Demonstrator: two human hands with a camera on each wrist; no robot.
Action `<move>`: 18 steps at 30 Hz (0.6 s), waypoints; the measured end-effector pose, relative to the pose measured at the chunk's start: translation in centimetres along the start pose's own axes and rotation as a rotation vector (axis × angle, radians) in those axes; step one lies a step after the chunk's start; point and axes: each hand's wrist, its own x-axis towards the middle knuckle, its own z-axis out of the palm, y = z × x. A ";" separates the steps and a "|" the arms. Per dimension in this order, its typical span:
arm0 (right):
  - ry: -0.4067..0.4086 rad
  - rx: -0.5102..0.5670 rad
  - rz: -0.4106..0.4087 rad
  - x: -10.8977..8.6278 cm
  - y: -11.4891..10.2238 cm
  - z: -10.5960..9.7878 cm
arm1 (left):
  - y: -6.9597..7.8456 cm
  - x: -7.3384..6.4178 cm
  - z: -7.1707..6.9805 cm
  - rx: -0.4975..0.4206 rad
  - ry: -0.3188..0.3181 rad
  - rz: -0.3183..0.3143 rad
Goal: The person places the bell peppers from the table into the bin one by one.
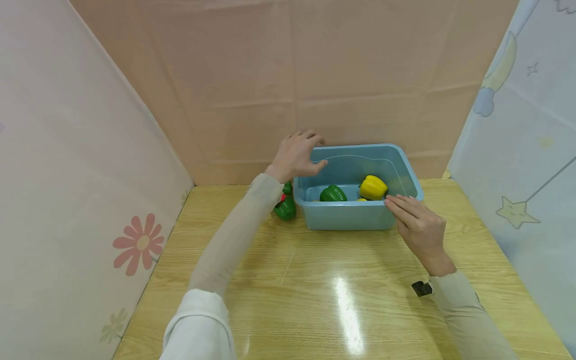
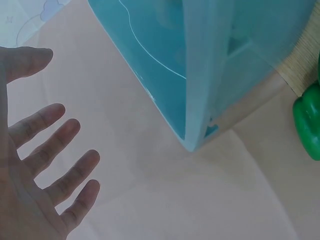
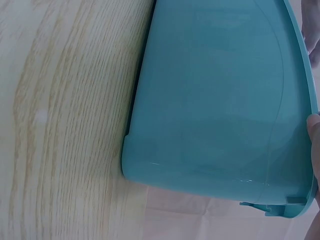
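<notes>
A blue plastic bin (image 1: 351,217) stands against the back cloth. Inside it lie a green bell pepper (image 1: 333,193) and a yellow bell pepper (image 1: 373,187), with a bit of another yellow thing low beside them. My left hand (image 1: 297,154) hovers over the bin's left back corner, its fingers spread and holding nothing. At the front right corner, my right hand (image 1: 418,225) rests on the rim with its fingers straight and together. Another green bell pepper (image 1: 285,209) sits on the table just outside the bin's left side, partly covered by my left forearm.
Behind that pepper show a further green piece (image 1: 287,188) and a small red patch (image 1: 283,197), both partly hidden. The wooden table (image 1: 270,300) runs back to a peach cloth (image 1: 360,75). Patterned sheets (image 1: 67,175) hang at both sides.
</notes>
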 end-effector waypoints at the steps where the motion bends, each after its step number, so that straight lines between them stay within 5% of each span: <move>1: 0.000 0.001 -0.001 0.0 0.0 0.0 | -0.1 -0.1 0.0 -0.002 0.001 -0.006; 18: 0.016 -0.003 -0.015 0.0 -0.2 -0.4 | -1.6 -1.1 -0.1 -0.032 0.003 -0.022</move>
